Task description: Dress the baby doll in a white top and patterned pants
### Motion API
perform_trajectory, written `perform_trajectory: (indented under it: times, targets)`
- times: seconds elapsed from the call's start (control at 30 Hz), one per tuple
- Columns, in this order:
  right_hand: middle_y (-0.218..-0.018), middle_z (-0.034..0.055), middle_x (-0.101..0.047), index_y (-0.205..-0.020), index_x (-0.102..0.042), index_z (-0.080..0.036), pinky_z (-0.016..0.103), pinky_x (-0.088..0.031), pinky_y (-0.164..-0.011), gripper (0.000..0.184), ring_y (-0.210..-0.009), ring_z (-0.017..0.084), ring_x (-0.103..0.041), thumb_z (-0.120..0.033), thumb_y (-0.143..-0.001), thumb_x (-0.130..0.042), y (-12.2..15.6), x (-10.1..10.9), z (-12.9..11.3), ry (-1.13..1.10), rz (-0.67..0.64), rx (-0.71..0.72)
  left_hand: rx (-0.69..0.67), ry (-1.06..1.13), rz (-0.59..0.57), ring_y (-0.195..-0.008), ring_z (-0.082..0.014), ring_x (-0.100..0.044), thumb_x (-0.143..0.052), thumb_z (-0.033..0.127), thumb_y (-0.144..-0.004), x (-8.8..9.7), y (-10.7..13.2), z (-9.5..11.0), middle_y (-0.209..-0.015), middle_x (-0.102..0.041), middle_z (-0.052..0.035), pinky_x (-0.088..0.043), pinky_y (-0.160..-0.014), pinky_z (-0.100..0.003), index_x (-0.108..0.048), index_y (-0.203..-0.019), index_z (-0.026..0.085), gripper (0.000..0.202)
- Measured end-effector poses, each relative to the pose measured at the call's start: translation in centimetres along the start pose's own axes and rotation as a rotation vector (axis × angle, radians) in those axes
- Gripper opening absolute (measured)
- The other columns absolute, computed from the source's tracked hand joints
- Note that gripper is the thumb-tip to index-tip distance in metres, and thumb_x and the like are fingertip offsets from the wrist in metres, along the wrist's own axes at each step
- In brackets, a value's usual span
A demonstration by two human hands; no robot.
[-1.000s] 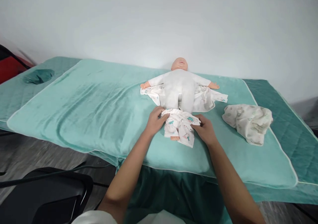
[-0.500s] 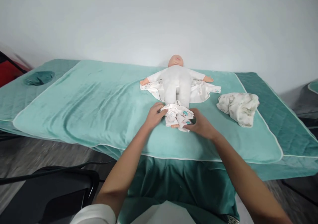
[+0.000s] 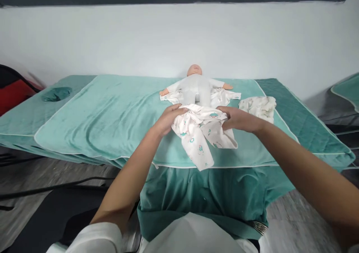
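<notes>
A pair of white baby pants (image 3: 200, 131) with small green and red prints hangs spread between my hands, its legs pointing toward me. My left hand (image 3: 169, 119) grips the waist at the left side. At the right side my right hand (image 3: 235, 119) is closed on the cloth, the thumb on top. Behind the pants a baby doll (image 3: 198, 86) with a white cloth body lies on its back, arms stretched out. Its lower legs and feet are hidden by the pants. Under the doll lies a printed white baby shirt (image 3: 223, 97), opened out.
A crumpled piece of printed white cloth (image 3: 259, 107) lies right of the doll. All of this rests on a long bed with a green cover (image 3: 112, 114), against a white wall (image 3: 140, 39). A face hole (image 3: 57, 94) is at its left end. A black chair (image 3: 56, 215) stands at lower left.
The pants, earlier bunched around the doll's lower legs, are now off them, pulled toward me and spread wider between both hands. The view has tilted upward.
</notes>
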State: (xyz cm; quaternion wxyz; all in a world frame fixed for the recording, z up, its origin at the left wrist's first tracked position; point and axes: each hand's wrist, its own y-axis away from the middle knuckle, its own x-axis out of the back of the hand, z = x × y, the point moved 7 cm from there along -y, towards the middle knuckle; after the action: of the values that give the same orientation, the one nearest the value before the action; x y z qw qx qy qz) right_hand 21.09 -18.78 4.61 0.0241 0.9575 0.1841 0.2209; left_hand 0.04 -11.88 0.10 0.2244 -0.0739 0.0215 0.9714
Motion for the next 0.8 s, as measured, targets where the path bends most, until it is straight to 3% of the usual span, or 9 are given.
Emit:
perform_trajectory:
  times: [0.17,0.27,0.33,0.4,0.53,0.6,0.67,0.7,0.8]
  targets:
    - [-0.094,0.0031,-0.073,-0.092,-0.073,-0.019,0.033,-0.055,-0.069,0.041,-0.089,0.026,-0.069,-0.032,-0.057,-0.09,1.7,1.7,-5.6,0.109,-0.092,0.061,-0.12,-0.152,-0.11,-0.074,-0.0181,-0.064,-0.082,0.037,-0.073,-0.3,1.7,7.7,-0.075,-0.061,-0.0023,-0.048,-0.063,-0.028,-0.065,-0.078,0.014,0.029]
    - [-0.093,0.0021,-0.072,-0.076,-0.07,-0.013,0.029,-0.052,-0.071,0.04,-0.091,0.019,-0.069,-0.052,-0.069,-0.078,2.2,5.1,-6.8,0.213,0.28,0.155,-0.163,-0.273,-0.059,-0.077,-0.019,-0.066,-0.081,0.027,-0.075,0.8,3.0,12.2,-0.074,-0.056,-0.0021,-0.048,-0.063,-0.026,-0.064,-0.078,0.012,0.023]
    - [-0.099,0.0027,-0.072,-0.069,-0.065,-0.008,0.027,-0.049,-0.071,0.058,-0.096,0.014,-0.068,-0.063,-0.083,-0.053,2.8,6.9,-7.4,0.27,0.525,0.217,-0.163,-0.343,-0.053,-0.084,-0.0215,-0.068,-0.079,0.022,-0.076,1.8,3.6,14.7,-0.078,-0.057,-0.0026,-0.05,-0.068,-0.029,-0.064,-0.081,0.012,0.019]
    - [-0.108,0.0031,-0.07,-0.064,-0.062,-0.004,0.027,-0.046,-0.07,0.074,-0.101,0.013,-0.067,-0.067,-0.085,-0.03,3.3,7.7,-9.0,0.337,0.623,0.273,-0.171,-0.45,-0.092,-0.091,-0.0228,-0.068,-0.076,0.024,-0.077,2.7,3.7,17.0,-0.082,-0.056,-0.0019,-0.051,-0.074,-0.031,-0.064,-0.082,0.013,0.017]
    - [-0.108,-0.0018,-0.069,-0.061,-0.061,0.0,0.026,-0.042,-0.069,0.085,-0.102,0.013,-0.066,-0.068,-0.079,-0.013,5.0,6.2,-16.7,0.536,0.449,0.351,-0.306,-0.709,-0.09,-0.097,-0.0225,-0.069,-0.061,0.038,-0.086,3.5,3.2,21.6,-0.089,-0.049,0.0,-0.049,-0.082,-0.034,-0.061,-0.085,0.01,0.028]
    - [-0.096,-0.0041,-0.069,-0.07,-0.067,0.002,0.028,-0.041,-0.069,0.087,-0.098,0.014,-0.068,-0.065,-0.081,-0.013,6.0,4.0,-20.1,0.7,0.209,0.267,-0.352,-0.828,-0.075,-0.101,-0.0221,-0.069,-0.04,0.041,-0.094,2.5,3.5,23.4,-0.094,-0.043,-0.0005,-0.045,-0.085,-0.036,-0.058,-0.087,0.006,0.04]
    - [-0.082,-0.0061,-0.067,-0.084,-0.072,0.0,0.031,-0.041,-0.068,0.086,-0.092,0.014,-0.069,-0.064,-0.085,-0.014,7.2,2.4,-23.2,0.859,0.129,0.27,-0.362,-0.938,-0.097,-0.106,-0.0219,-0.067,-0.017,0.035,-0.098,0.5,4.6,24.4,-0.096,-0.039,-0.0017,-0.041,-0.086,-0.038,-0.056,-0.088,0.002,0.052]
    - [-0.081,-0.0057,-0.068,-0.086,-0.074,-0.004,0.031,-0.043,-0.069,0.079,-0.092,0.016,-0.069,-0.066,-0.088,-0.024,7.7,2.0,-24.4,0.889,0.134,0.314,-0.353,-0.995,-0.135,-0.108,-0.0217,-0.066,-0.009,0.032,-0.098,-0.7,5.5,24.6,-0.096,-0.037,-0.0026,-0.037,-0.086,-0.039,-0.054,-0.087,-0.001,0.057]
    - [-0.084,-0.002,-0.073,-0.078,-0.075,-0.02,0.031,-0.053,-0.071,0.048,-0.094,0.022,-0.07,-0.067,-0.081,-0.066,8.2,1.9,-25.5,0.909,0.195,0.439,-0.329,-1.171,-0.259,-0.096,-0.0167,-0.063,-0.043,0.044,-0.095,-3.9,7.9,24.5,-0.084,-0.045,0.0001,-0.042,-0.087,-0.035,-0.054,-0.081,0.008,0.04]
